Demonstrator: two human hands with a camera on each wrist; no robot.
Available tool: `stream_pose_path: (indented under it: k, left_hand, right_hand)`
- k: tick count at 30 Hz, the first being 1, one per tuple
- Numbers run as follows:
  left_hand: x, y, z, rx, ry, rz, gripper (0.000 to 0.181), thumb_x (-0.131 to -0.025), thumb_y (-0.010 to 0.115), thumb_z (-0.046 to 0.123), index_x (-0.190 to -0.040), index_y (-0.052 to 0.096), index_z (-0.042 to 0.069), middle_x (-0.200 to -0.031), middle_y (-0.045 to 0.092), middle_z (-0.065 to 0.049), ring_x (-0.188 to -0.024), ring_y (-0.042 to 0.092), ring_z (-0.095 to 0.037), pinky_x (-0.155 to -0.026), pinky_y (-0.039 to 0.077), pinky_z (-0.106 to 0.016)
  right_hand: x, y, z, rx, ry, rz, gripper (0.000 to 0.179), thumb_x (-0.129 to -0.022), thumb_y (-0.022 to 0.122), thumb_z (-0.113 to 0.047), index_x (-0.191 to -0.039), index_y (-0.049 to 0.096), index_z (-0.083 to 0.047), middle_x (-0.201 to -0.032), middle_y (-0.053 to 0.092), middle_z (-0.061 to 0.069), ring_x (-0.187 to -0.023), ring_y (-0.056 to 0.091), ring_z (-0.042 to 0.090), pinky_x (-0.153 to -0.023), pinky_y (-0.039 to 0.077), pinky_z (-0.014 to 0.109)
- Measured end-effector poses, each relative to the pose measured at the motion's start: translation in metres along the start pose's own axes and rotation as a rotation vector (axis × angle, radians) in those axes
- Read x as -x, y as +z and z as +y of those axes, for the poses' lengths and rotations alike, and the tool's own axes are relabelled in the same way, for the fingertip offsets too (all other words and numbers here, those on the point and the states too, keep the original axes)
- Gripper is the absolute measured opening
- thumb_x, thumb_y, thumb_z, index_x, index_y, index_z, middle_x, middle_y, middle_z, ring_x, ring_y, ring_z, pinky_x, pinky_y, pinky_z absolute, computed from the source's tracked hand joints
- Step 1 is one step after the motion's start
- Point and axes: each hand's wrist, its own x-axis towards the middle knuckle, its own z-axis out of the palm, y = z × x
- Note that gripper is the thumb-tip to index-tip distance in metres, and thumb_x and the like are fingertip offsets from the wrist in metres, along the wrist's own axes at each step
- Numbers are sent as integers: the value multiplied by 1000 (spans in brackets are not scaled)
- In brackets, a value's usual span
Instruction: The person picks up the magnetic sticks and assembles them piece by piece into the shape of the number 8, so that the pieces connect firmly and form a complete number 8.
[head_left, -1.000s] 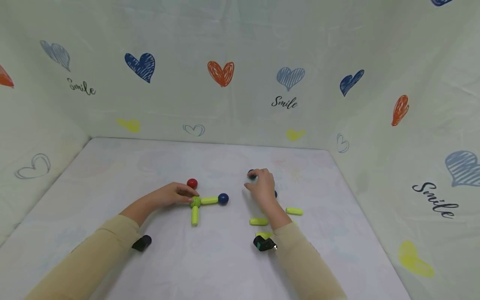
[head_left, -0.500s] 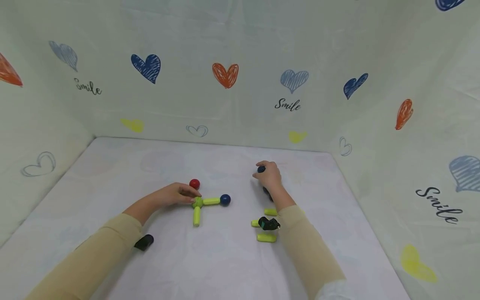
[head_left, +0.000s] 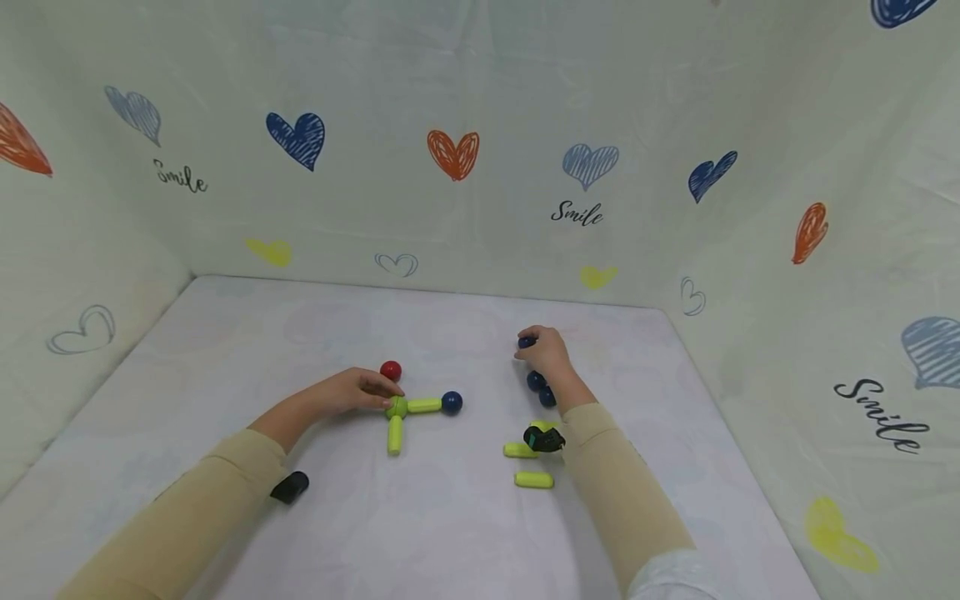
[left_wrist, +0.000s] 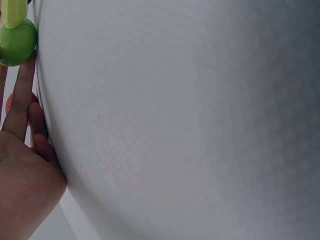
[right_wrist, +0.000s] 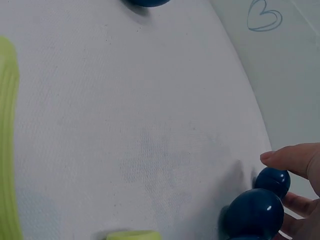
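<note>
From the head view, the fingers of my left hand [head_left: 356, 390] pinch the green ball [head_left: 397, 407] at the joint of a small construction lying on the white surface [head_left: 420, 525]. One yellow-green rod [head_left: 424, 406] runs from it to the right and ends in a dark blue end ball [head_left: 452, 402]; a second rod [head_left: 394, 437] points back toward me, its near end bare. The left wrist view shows what the head view hides: the ball's glossy, rounded side, with a finger laid against it, and part of the red ball [left_wrist: 10, 102] behind my fingers. From above, that red ball sits just beyond the joint; I cannot tell whether it touches. My right hand [head_left: 547, 352], well apart to the right, has thumb and fingers curled round a blue ball [head_left: 527, 342]. Nearer me, two loose blue balls [head_left: 542, 389] lie touching. In the right wrist view these shine and partly overlap the one I hold, and a rod at the left edge shows long ridges. Loose rods [head_left: 534, 480] lie below, one partly covered by my wrist camera [head_left: 543, 439].
</note>
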Motion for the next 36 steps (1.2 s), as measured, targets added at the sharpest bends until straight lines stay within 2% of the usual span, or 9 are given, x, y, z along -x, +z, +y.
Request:
stream_pose_path:
  k: [7, 12, 16, 27, 34, 36]
  left_hand:
    - [-2, 1, -2, -4, -7, 1, 27, -91, 69, 18, -117, 71, 11, -125, 62, -8, -125, 45, -35, -105, 34, -55]
    - [-3, 1, -4, -7, -12, -1, 27, -91, 69, 19, -117, 71, 12, -125, 62, -9, -126, 44, -36, -105, 33, -56]
    - [-3, 2, -5, 2, -13, -4, 27, -91, 69, 18, -117, 71, 12, -125, 62, -9, -126, 44, -36, -105, 33, -56]
    - [-2, 2, -2, 3, -14, -7, 27, -92, 69, 19, -117, 71, 11, -124, 62, -9, -125, 45, -36, -104, 34, -55]
    - [-1, 1, -1, -6, -12, -6, 28, -92, 68, 19, -118, 70, 10, -123, 63, -8, -125, 45, -35, -103, 35, -54]
    - [-1, 0, 0, -7, -14, -9, 28, -92, 68, 19, -119, 70, 10, -124, 62, -9, -125, 45, -36, -103, 35, -55]
  right_hand:
    - [4, 3, -3, 5, -24, -55, 32, -84, 75, -6, -115, 66, -6, -129, 57, 19, -120, 52, 36, -96, 44, 47]
    - [9, 5, -5, 4, -24, -69, 29, -85, 74, -7, -112, 66, -7, -127, 57, 18, -115, 53, 35, -93, 44, 47]
    - [16, 5, -8, -6, -58, -75, 28, -85, 74, -7, -112, 66, -7, -129, 56, 18, -115, 53, 35, -91, 46, 47]
    - [37, 9, -17, -9, -118, -114, 22, -83, 76, -6, -103, 67, -10, -132, 54, 15, -116, 50, 32, -95, 43, 47]
    - [49, 11, -25, -10, -173, -133, 21, -82, 78, -7, -99, 67, -11, -124, 55, 11, -95, 54, 26, -80, 46, 40]
    - [55, 11, -28, -12, -190, -145, 22, -80, 79, -6, -98, 68, -11, -122, 56, 10, -94, 54, 25, -78, 47, 37]
